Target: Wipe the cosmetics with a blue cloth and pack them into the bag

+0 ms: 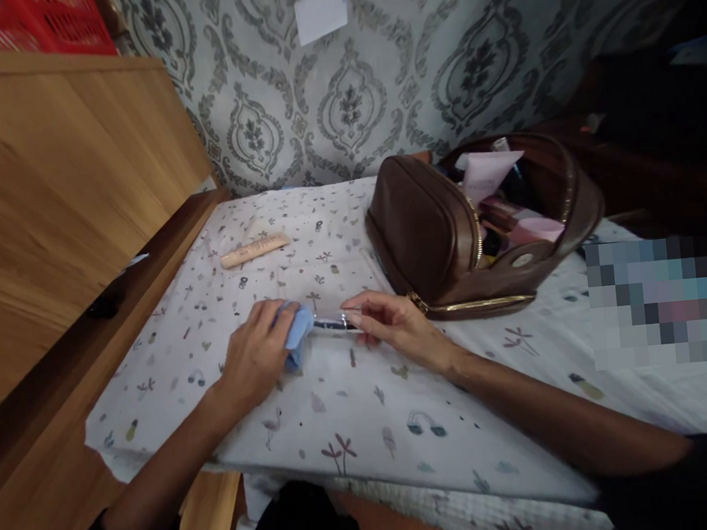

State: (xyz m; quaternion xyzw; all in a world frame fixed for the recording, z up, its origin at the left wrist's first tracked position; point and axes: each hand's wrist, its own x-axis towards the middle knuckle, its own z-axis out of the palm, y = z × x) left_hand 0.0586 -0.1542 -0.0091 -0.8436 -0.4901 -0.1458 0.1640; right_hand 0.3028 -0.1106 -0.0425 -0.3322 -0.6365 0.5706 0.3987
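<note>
My left hand [257, 348] is closed on a folded blue cloth [299, 333], which is wrapped against one end of a slim, clear and dark tube-like item [332, 322]. The other end of this item is pinched between the thumb and fingers of my right hand [389, 321]. Its exact kind is too small and blurred to tell. Both hands are just above the patterned white cover. Beyond my left hand lies a beige squeeze tube [255, 250]. Close to my right hand stands a brown cosmetic bag [421, 230], unzipped, with a pale pink tube [486, 172] sticking out.
A patterned white cloth [354, 417] covers the surface under my hands. On the left rises a wooden panel [67, 174], with a red plastic basket [29, 25] above it. Patterned wallpaper [348, 100] closes off the back. A pixelated patch hides something at right.
</note>
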